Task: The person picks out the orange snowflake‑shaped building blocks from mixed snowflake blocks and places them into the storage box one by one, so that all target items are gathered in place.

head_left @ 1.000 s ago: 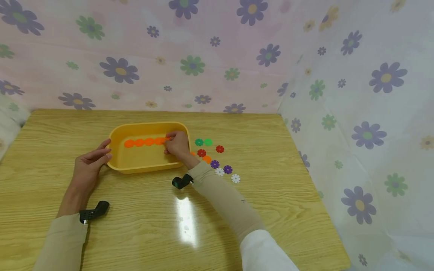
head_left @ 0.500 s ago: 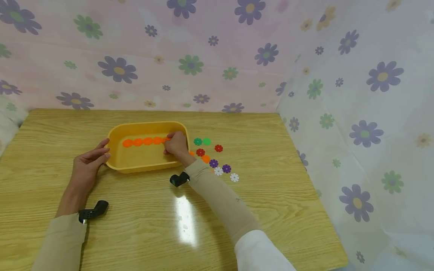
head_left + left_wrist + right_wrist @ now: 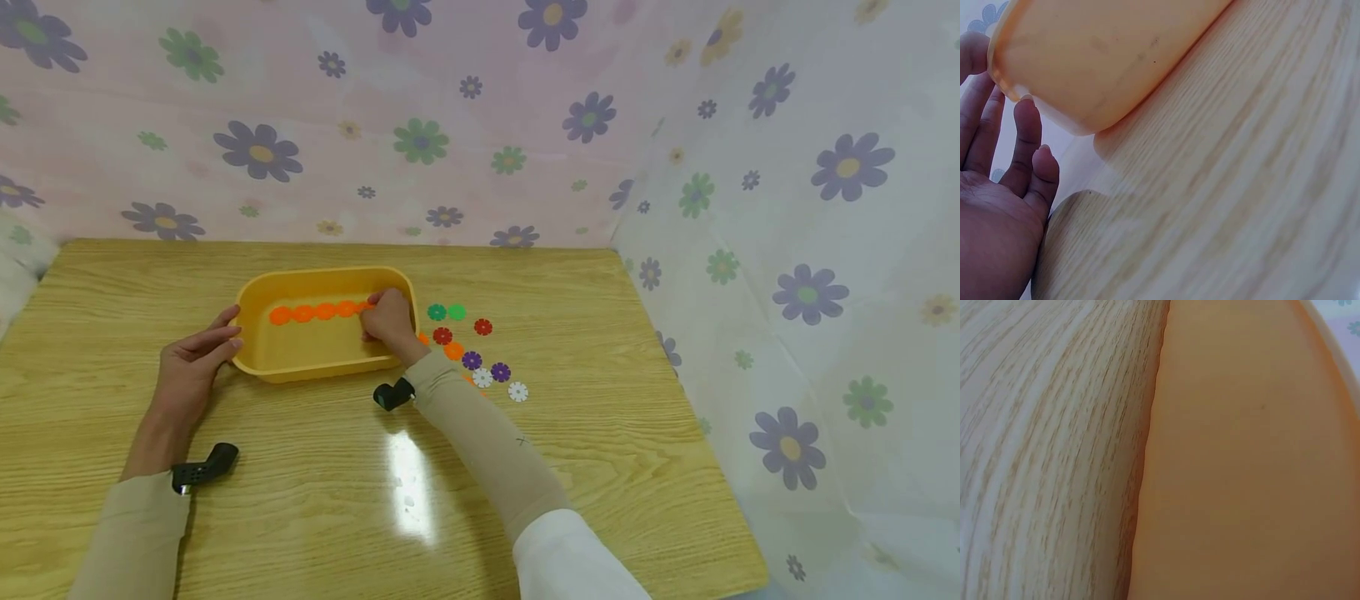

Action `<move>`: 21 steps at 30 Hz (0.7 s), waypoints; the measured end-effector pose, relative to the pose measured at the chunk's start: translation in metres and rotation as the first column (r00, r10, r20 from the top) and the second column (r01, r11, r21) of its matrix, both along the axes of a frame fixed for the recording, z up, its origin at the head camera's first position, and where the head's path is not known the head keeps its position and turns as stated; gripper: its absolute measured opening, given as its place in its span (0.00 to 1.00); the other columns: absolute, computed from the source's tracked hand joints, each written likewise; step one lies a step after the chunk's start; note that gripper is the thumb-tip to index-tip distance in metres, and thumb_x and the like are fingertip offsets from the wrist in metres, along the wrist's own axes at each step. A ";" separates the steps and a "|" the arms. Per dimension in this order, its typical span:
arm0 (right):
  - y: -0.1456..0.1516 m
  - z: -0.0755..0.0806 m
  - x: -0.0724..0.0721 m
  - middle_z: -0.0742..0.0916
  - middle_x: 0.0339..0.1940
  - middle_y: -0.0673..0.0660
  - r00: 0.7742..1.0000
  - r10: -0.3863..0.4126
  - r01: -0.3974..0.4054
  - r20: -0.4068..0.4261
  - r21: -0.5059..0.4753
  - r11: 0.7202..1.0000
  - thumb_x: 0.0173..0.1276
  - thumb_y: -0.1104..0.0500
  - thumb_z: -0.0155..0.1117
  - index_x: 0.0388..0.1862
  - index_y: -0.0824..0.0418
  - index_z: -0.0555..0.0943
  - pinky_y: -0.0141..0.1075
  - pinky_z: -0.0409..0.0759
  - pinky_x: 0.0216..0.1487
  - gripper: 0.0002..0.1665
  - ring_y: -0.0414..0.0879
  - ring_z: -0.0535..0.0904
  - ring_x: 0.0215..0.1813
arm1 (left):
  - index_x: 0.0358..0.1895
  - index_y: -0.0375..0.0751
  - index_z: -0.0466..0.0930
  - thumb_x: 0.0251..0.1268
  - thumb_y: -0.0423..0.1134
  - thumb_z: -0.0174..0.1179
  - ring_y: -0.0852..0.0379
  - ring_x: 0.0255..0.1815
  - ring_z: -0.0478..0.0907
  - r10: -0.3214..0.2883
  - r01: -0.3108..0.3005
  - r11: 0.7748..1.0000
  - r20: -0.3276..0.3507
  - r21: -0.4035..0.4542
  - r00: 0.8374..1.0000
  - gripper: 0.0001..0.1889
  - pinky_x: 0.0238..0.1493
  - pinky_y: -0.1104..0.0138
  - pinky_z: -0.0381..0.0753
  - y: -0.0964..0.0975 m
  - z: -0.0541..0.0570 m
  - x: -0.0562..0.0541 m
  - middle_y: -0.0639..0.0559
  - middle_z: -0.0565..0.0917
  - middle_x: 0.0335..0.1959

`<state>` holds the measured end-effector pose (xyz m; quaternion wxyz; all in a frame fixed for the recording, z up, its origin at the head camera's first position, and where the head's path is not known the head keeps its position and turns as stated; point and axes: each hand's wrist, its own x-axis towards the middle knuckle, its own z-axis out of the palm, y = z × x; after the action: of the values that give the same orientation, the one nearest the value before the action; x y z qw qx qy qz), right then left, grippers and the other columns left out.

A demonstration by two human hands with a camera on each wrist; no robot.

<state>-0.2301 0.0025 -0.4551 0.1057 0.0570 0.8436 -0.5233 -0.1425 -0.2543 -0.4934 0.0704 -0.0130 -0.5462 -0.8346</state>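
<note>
Inside a yellow plastic tub (image 3: 322, 372), several orange notched discs (image 3: 313, 312) lie in a slightly slanting row along the far side. My right hand (image 3: 390, 319) reaches into the tub's right end and pinches an orange snowflake disc at the end of that row; my fingers mostly cover it. At the opposite end, my left hand (image 3: 197, 362) rests its fingertips against the tub's rim. The left wrist view shows those fingers only loosely bent along the outside of the wall. In the right wrist view, the tub's outer wall (image 3: 1241, 456) fills much of the picture, hiding the hand.
Right of the tub, loose notched discs lie on the wooden table (image 3: 600, 433): two green, with a dark green disc (image 3: 437, 312), two red, with a red disc (image 3: 483, 327), plus orange, purple, with a purple disc (image 3: 500, 372), and a white disc (image 3: 517, 392). Flowered cloth surrounds the table.
The view has drifted slightly. My right hand stays at the right end of the orange row with small finger movement; its fingers now cover more of the end disc. The left hand has not moved.
</note>
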 end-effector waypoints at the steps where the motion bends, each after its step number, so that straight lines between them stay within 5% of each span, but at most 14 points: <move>1: 0.000 0.000 0.000 0.77 0.13 0.53 1.000 0.001 -0.001 -0.007 0.006 1.000 0.69 0.71 0.61 0.51 0.71 0.78 0.26 0.73 0.13 0.12 0.39 0.72 0.09 | 0.49 0.27 0.87 0.67 0.18 0.58 0.72 0.64 0.77 -0.001 0.001 1.000 -0.001 0.002 1.000 0.12 0.59 0.80 0.76 0.000 0.000 0.000 0.60 0.87 0.57; 14: -0.003 0.001 -0.005 0.76 0.10 0.52 0.999 0.005 -0.001 -0.032 0.116 0.993 0.70 0.69 0.61 0.48 0.70 0.81 0.25 0.71 0.11 0.10 0.38 0.71 0.08 | 0.49 0.27 0.87 0.68 0.17 0.58 0.72 0.64 0.77 -0.007 0.007 1.000 -0.004 0.004 1.000 0.12 0.58 0.80 0.77 0.000 0.002 0.000 0.60 0.87 0.57; 21: 0.000 0.000 -0.003 0.81 0.15 0.56 1.000 0.010 -0.008 -0.030 0.062 0.998 0.71 0.68 0.62 0.50 0.71 0.80 0.26 0.73 0.13 0.11 0.38 0.72 0.08 | 0.49 0.27 0.87 0.68 0.17 0.58 0.73 0.64 0.77 -0.015 0.015 1.000 0.002 0.019 1.000 0.12 0.58 0.80 0.77 0.001 0.002 0.000 0.61 0.87 0.57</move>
<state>-0.2333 0.0027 -0.4549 0.0937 0.0484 0.8613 -0.4971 -0.1420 -0.2533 -0.4914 0.0637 -0.0158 -0.5380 -0.8404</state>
